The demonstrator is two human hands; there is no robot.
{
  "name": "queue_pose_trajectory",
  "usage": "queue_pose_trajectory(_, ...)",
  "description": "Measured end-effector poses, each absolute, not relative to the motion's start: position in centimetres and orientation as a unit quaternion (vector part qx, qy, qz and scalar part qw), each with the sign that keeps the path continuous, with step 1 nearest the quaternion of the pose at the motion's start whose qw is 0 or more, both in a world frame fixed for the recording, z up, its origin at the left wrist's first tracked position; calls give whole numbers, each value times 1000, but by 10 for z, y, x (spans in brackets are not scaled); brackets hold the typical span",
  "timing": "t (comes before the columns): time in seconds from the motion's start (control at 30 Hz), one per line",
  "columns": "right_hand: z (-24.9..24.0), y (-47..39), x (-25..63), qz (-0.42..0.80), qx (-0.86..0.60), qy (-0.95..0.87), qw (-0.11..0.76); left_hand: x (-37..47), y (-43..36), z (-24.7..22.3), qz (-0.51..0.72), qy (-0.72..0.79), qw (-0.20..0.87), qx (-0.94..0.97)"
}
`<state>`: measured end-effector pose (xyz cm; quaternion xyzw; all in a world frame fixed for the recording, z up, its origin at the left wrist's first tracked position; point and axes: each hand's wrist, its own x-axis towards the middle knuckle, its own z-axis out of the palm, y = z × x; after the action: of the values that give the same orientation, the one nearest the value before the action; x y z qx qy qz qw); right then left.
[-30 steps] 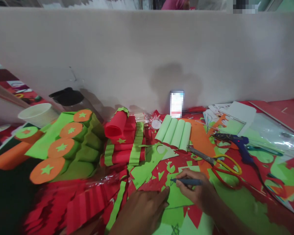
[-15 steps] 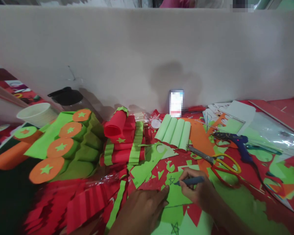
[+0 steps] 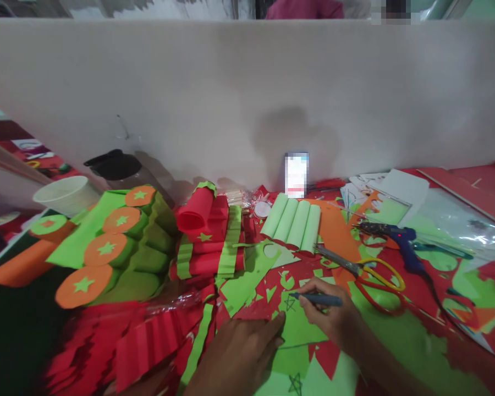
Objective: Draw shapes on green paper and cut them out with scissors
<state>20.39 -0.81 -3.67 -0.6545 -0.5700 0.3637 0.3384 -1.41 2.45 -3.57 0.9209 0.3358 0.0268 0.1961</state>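
Note:
My right hand (image 3: 324, 313) pinches a dark marker (image 3: 319, 299), its tip at a star outline on a green paper piece (image 3: 301, 330). My left hand (image 3: 241, 349) lies flat with fingers stretched, its fingertips on the left edge of that paper. Below, a second star is drawn on another green sheet (image 3: 282, 385). Just right of my right hand lie scissors (image 3: 373, 275) with yellow and red handles. Four-part pale green paper tubes (image 3: 292, 223) stand side by side beyond the marker.
Left are orange-and-green rolls with stars (image 3: 107, 247), a red paper bundle (image 3: 206, 258) and red folded strips (image 3: 144, 346). A phone (image 3: 297, 175) leans on the pale partition (image 3: 190, 99). Right lies a blue glue gun (image 3: 408, 247) with its cord. Green scraps litter the red table.
The marker tip has moved slightly up and left, to the top of the star outline. My left hand stays in place on the paper. The view has shifted slightly.

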Motion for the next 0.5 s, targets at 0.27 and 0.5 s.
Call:
queue_pose_trajectory(0.27, -45, -10, 206, 359, -658, -579, 321, -15, 23, -33, 20, 346, 191, 918)
queue_pose_trajectory(0.5, -51, -9, 209, 372, -648, -570, 342, -13, 21, -23, 8, 340, 188, 921)
